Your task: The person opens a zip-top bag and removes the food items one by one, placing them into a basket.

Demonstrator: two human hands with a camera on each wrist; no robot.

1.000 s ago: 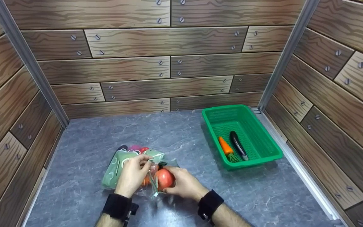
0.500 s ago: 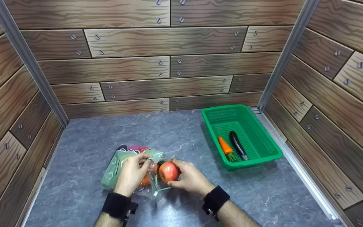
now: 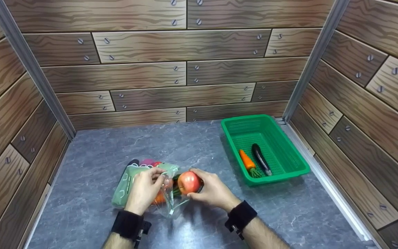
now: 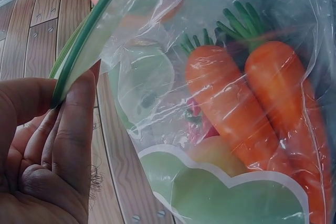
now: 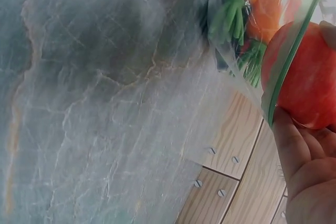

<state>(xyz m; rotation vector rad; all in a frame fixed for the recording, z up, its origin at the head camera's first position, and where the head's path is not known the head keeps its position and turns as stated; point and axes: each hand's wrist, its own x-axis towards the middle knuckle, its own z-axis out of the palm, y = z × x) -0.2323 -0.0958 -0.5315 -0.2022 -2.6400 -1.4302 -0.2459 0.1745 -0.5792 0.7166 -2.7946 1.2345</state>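
A clear zip bag with green print (image 3: 119, 193) lies on the left of the table. My left hand (image 3: 144, 188) pinches the green zip edge (image 4: 86, 22) of its mouth between thumb and fingers. Inside the bag, two carrots (image 4: 231, 106) with green tops show through the plastic in the left wrist view. A red apple (image 3: 189, 182) sits in my right hand (image 3: 212, 192), its fingers and thumb curled round it at the bag's mouth. In the right wrist view the zip edge crosses in front of the apple (image 5: 310, 82).
A green plastic basket (image 3: 290, 152) stands at the right with a carrot (image 3: 247, 160) and an eggplant (image 3: 261, 159) in it. Wood-patterned walls (image 3: 140, 76) close off the back and both sides of the grey marbled table (image 3: 92, 152).
My right hand has moved right and slightly away from me with the apple, drawing it out toward the bag's mouth. My left hand has stayed at the zip edge.
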